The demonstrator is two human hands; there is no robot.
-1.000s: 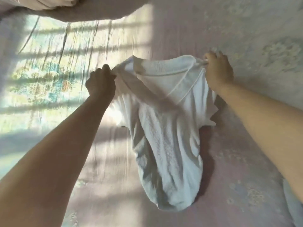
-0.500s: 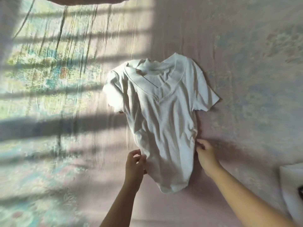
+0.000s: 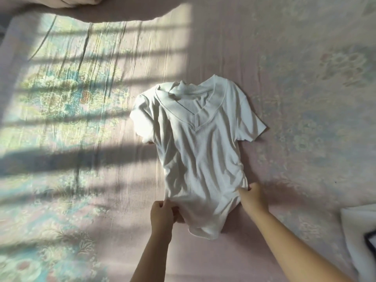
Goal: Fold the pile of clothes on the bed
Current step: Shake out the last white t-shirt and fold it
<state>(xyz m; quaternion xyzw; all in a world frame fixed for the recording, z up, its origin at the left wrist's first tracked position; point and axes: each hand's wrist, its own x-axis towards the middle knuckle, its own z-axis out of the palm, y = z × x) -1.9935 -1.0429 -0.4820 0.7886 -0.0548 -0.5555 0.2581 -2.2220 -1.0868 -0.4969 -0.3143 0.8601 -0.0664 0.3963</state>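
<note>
A white V-neck shirt (image 3: 195, 151) lies front-up on the bed (image 3: 284, 58), roughly in the middle of what I see, its collar pointing away from me and its hem toward me. My left hand (image 3: 161, 215) sits at the lower left edge of the shirt, near the hem, with my fingers (image 3: 176, 212) curled in and pinching a bit of the fabric there. My right hand (image 3: 253, 197) is at the lower right edge, a little higher up the side seam, thumb and fingers closed on the cloth where it bunches into small gathers. The right sleeve of the shirt is spread flat out to the side; the left sleeve is crumpled and partly tucked under itself. The body of the shirt is wrinkled, with long creases running from the shoulders down toward my hands, and the hem curls up in a rounded fold between my wrists. The bedspread is pale pink with a faded floral print, and bars of sunlight and shadow fall across its left half, reaching the shirt's left shoulder. At the top left a pink bundle of bedding (image 3: 81, 9) rests on the bed, well apart from the shirt. At the right edge, near my right forearm, a piece of white fabric (image 3: 358, 226) shows, with a dark-edged flat thing (image 3: 371, 240) lying on it that I cannot make out.
</note>
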